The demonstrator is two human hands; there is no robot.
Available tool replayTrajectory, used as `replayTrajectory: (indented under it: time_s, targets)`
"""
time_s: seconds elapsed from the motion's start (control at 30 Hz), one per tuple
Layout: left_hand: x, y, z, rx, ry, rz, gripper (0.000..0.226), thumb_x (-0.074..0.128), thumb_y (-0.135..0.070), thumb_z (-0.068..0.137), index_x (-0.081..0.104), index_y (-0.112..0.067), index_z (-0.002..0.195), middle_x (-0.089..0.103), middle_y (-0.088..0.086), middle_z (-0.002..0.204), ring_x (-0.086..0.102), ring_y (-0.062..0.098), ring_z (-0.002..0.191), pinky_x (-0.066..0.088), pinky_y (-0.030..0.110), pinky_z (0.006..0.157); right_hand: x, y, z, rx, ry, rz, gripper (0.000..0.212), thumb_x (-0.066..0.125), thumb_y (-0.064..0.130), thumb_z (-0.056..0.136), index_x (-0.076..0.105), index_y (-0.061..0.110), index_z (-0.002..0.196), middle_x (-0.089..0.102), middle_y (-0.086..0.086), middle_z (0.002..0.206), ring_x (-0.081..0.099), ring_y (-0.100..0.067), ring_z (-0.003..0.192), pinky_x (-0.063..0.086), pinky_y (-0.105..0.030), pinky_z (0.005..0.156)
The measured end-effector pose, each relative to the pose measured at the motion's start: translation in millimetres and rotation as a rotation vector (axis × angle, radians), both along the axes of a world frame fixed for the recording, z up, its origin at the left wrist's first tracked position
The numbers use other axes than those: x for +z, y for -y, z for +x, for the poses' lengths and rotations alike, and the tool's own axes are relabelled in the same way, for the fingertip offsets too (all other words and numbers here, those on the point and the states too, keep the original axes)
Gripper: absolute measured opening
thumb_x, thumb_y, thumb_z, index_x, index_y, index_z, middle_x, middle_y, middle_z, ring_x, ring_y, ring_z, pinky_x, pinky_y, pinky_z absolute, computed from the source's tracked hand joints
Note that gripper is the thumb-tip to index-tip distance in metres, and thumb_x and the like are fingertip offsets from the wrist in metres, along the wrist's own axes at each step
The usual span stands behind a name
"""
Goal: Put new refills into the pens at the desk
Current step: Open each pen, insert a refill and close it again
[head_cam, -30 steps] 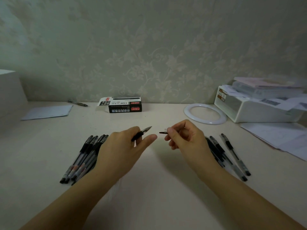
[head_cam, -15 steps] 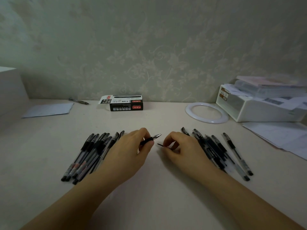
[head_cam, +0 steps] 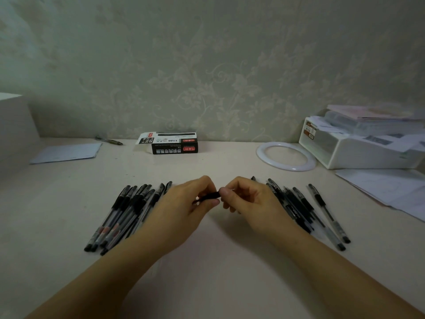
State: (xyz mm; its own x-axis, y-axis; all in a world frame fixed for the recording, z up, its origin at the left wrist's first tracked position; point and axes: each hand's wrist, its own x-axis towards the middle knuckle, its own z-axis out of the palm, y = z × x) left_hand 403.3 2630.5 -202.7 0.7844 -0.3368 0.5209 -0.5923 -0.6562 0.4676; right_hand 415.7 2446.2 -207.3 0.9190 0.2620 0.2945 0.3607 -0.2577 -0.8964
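Both my hands meet over the middle of the surface (head_cam: 207, 261), just above it. My left hand (head_cam: 181, 215) is curled around a black pen (head_cam: 208, 196), fingers folded over the barrel and thumb pressed underneath, so only a short dark stretch of it shows between my two hands. My right hand (head_cam: 250, 203) is curled too, thumb and forefinger pinching the exposed end of that same pen; the tip is hidden under my thumb, so I cannot tell whether a refill is in there. Off to my left, a bundle of pens (head_cam: 124, 215) lies fanned on the surface, partly under my left wrist. To my right, a second heap of pens (head_cam: 299, 208) lies beside my right hand, a couple of them apart at the outer edge. Further back, near the wall, sits the opened refill box (head_cam: 173, 145).
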Motion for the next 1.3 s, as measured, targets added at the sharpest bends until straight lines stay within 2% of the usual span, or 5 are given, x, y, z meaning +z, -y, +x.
replayTrajectory:
  time_s: [0.4,0.67,0.87,1.03,1.3]
  targets:
    - [-1.5,-2.7,-0.6,-0.013,-0.114,0.037,0.022,0.038,-0.046,0.095,0.057,-0.038,0.087,0.056,-0.014,0.066,0.053,0.01,0.06,0.045,0.03,0.054,3.4,7.5,1.7,0.113,0.007,0.018,0.007,0.067,0.021,0.092,0.07,0.016,0.089,0.072,-0.001,0.082,0.062,-0.008,0.076,0.052,-0.023,0.076]
    - [-1.5,-1.5,-1.1,0.045,-0.063,0.099,0.02,0.042,-0.041,0.096,0.059,-0.033,0.09,0.055,-0.027,0.068,0.053,0.001,0.062,0.03,0.015,0.049,0.1,4.0,0.8,-0.001,-0.04,-0.036,0.027,0.065,0.053,0.082,0.07,0.028,0.09,0.072,0.01,0.082,0.065,0.0,0.072,0.051,-0.016,0.069]
    - [-1.7,-1.9,-0.8,0.04,-0.061,0.09,0.022,0.041,-0.046,0.093,0.059,-0.035,0.088,0.055,-0.023,0.064,0.053,0.0,0.063,0.035,0.013,0.052,1.8,5.3,1.5,0.056,-0.018,-0.032,0.004,0.067,0.025,0.091,0.071,0.025,0.092,0.073,0.01,0.082,0.063,-0.001,0.073,0.052,-0.017,0.071]
    - [-1.2,-1.0,-2.5,0.043,-0.056,0.111,0.014,0.044,-0.04,0.095,0.054,-0.038,0.086,0.055,-0.034,0.071,0.054,-0.007,0.065,0.037,0.011,0.055,2.3,4.7,0.2,-0.003,-0.042,-0.037,0.024,0.065,0.051,0.084,0.07,0.03,0.095,0.072,0.017,0.087,0.065,0.002,0.075,0.05,-0.013,0.069]
    - [-2.4,-1.6,-1.4,0.071,-0.066,0.127,0.017,0.045,-0.042,0.096,0.059,-0.035,0.089,0.055,-0.026,0.063,0.053,-0.005,0.064,0.031,0.014,0.049,0.3,6.7,4.2,0.024,-0.056,-0.001,0.008,0.07,0.025,0.09,0.071,0.031,0.095,0.071,0.01,0.091,0.066,-0.007,0.08,0.056,-0.024,0.077]
